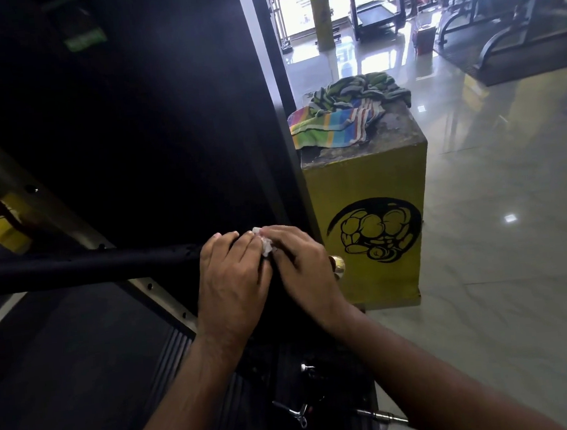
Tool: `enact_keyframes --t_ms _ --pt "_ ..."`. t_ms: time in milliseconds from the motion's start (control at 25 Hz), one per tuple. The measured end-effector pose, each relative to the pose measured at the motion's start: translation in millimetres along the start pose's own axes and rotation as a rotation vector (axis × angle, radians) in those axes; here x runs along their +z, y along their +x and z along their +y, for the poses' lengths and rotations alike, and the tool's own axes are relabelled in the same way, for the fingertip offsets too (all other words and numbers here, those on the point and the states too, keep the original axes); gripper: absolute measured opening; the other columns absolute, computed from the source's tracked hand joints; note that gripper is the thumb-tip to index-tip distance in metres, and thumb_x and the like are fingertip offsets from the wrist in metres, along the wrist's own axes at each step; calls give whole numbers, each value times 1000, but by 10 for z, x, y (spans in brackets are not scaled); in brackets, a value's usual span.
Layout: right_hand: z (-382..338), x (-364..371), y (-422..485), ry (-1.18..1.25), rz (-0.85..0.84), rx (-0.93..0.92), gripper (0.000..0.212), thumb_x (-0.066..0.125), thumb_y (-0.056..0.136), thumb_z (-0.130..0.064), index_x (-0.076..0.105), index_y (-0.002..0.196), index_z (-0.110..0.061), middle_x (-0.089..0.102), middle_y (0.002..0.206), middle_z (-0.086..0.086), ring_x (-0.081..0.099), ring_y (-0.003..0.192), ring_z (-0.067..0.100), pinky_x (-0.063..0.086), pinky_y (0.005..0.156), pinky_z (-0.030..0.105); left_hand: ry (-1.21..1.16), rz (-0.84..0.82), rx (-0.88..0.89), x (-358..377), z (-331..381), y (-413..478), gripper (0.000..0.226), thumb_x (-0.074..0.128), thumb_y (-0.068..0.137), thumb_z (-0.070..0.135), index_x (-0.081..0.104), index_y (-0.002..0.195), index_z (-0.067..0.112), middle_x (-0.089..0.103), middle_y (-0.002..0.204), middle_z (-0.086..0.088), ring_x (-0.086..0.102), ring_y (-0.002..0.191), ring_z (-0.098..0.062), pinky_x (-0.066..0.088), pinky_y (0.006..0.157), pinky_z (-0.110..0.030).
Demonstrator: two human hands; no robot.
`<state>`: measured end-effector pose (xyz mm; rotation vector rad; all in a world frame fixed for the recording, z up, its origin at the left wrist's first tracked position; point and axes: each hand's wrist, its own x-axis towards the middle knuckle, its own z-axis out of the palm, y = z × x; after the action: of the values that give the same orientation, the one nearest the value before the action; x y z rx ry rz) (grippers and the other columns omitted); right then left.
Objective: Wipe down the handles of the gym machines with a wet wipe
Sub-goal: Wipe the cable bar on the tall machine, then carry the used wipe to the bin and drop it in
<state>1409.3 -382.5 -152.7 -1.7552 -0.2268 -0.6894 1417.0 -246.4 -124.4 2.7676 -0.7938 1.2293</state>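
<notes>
A black padded handle bar [84,268] runs level from the left edge to the middle of the view. Both my hands lie over its right end. My left hand [231,281] curls over the bar. My right hand [300,264] sits beside it, fingers curled over the bar's end. A small crumpled white wet wipe [265,243] shows between the two hands, pressed against the bar; most of it is hidden under the fingers. Which hand holds the wipe I cannot tell for sure.
A yellow box [370,207] with a black muscle logo stands just right of my hands, with striped towels [342,113] piled on top. A dark machine frame [276,112] rises behind. Metal clips [301,415] lie below. Glossy tiled floor [499,230] spreads to the right.
</notes>
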Motion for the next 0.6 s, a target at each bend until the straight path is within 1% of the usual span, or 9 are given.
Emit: enact_keyframes --t_ms 80,160,200,280,360,400,440,520,600 --pt "110 71 -62 -87 -62 -81 32 51 98 -7 63 126 -15 63 125 -5 56 118 4 47 101 25 -15 -9 -15 -13 -3 -34 30 57 93 23 69 113 5 71 111 -8 61 111 -27 37 107 -46" --pt "316 46 -134 -164 -87 -101 33 51 99 -9 61 130 -14 61 128 -3 56 119 6 47 100 22 -15 -28 -14 -5 -23 -61 32 58 93 24 68 116 6 71 112 -7 61 111 -26 37 108 -45" --pt "436 12 -163 -215 -101 -68 33 51 99 -11 60 131 -14 60 128 -4 57 117 5 49 98 21 -15 -37 -6 11 -39 -75 31 59 92 23 68 117 6 71 112 -7 61 111 -25 37 108 -45" --pt "690 -38 -232 -331 -133 82 31 49 101 -16 60 130 -17 59 125 -7 58 109 4 52 93 23 -19 -62 3 57 -69 -117 30 66 90 19 68 118 7 71 111 -6 61 110 -25 37 108 -44" --pt "910 -33 -315 -407 -188 214 31 48 101 -14 60 129 -16 59 121 -7 60 104 6 54 89 27 -25 -97 -3 102 -94 -154 31 70 88 18 69 117 7 71 110 -6 62 109 -25 39 107 -45" --pt "976 -21 -354 -449 -226 231 30 48 100 -13 61 128 -16 60 119 -6 61 102 9 55 87 28 -22 -119 -1 122 -103 -170 31 70 87 18 69 117 8 72 110 -5 63 108 -24 40 107 -45" --pt "1024 -7 -390 -504 -262 238 28 50 99 -13 62 124 -16 61 116 -4 62 99 11 56 83 29 -11 -145 5 146 -104 -189 31 70 87 19 69 116 9 72 110 -5 63 108 -23 40 107 -45" --pt "1087 18 -442 -604 -295 312 17 54 96 -13 68 105 -16 62 102 -2 63 89 15 56 74 30 17 -202 16 205 -102 -239 30 69 87 22 70 115 11 72 108 -3 64 106 -22 40 107 -43" --pt "1108 18 -486 -593 -274 425 13 55 94 -13 68 91 -15 63 93 0 62 79 15 56 67 31 32 -257 24 250 -110 -275 28 69 87 24 71 112 13 72 106 -1 63 105 -21 39 105 -42"
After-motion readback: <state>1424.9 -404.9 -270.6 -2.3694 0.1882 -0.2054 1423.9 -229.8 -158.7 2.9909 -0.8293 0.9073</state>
